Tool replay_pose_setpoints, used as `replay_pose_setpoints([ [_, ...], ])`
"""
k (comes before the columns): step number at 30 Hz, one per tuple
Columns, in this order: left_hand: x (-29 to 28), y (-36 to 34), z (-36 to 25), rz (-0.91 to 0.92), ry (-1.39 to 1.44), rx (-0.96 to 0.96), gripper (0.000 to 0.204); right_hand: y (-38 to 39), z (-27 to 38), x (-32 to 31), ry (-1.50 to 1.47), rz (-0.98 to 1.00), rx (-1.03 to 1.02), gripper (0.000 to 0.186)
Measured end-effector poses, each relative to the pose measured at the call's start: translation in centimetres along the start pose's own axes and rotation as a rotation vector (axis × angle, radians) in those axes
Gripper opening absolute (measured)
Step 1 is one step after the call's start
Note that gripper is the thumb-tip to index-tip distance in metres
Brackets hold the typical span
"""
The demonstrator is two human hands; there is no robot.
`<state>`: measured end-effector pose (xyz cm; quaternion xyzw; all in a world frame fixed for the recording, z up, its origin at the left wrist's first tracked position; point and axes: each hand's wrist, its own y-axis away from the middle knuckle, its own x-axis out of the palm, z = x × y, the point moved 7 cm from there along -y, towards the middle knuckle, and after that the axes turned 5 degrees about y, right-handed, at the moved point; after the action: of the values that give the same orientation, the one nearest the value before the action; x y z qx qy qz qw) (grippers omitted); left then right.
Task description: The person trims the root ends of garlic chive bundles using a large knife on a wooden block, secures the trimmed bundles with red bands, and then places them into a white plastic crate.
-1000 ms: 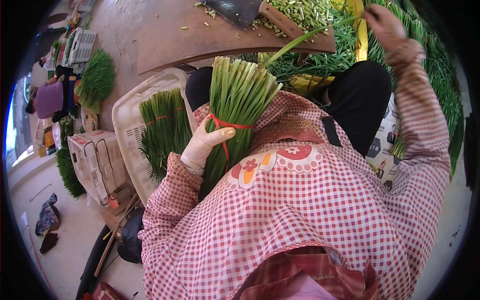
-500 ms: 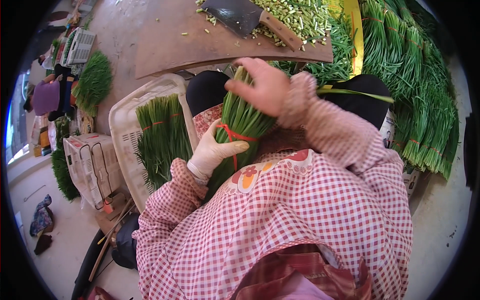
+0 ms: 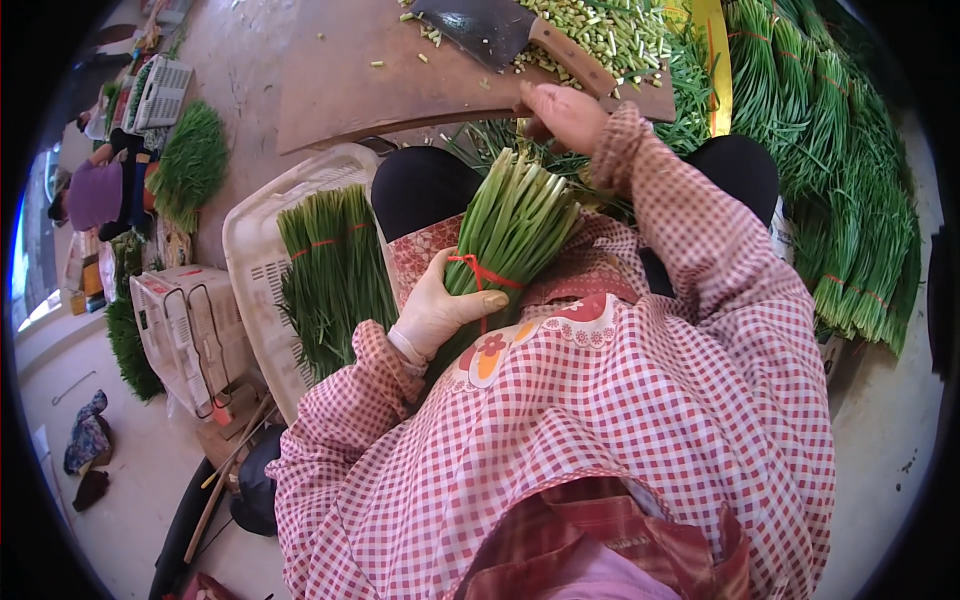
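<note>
My left hand, in a pale glove, is closed around a bunch of garlic chives above my lap. A red tie circles the bunch, and its pale cut ends fan out away from me. My right hand, bare, is apart from the bunch at the near edge of a wooden board. Its fingers are curled together, and whatever they may hold is hidden. On the board, close to that hand, lies a cleaver with a wooden handle, beside a heap of chopped stem ends.
Left of my lap, a white plastic crate holds tied chive bunches. Many more bunches are piled at the right, beside a yellow strip. Another crate stands farther left. A person in purple is at the far left.
My right hand has left the top of the bunch and moved away to the board's edge. The bunch's cut ends now spread wider and tilt to the right. My left hand keeps its hold.
</note>
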<state>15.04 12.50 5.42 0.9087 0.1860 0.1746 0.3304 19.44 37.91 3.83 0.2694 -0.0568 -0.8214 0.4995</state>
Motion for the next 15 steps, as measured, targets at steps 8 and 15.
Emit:
replay_pose_setpoints([
  [8,1.0,0.4,-0.1,0.06,-0.019,-0.047,0.071,2.0,-0.7,6.9,0.282,0.17,-0.29,0.036],
  [15,0.1,2.2,-1.7,-0.025,-0.041,0.116,0.077,2.7,-10.2,1.2,-0.406,0.025,0.38,0.036],
])
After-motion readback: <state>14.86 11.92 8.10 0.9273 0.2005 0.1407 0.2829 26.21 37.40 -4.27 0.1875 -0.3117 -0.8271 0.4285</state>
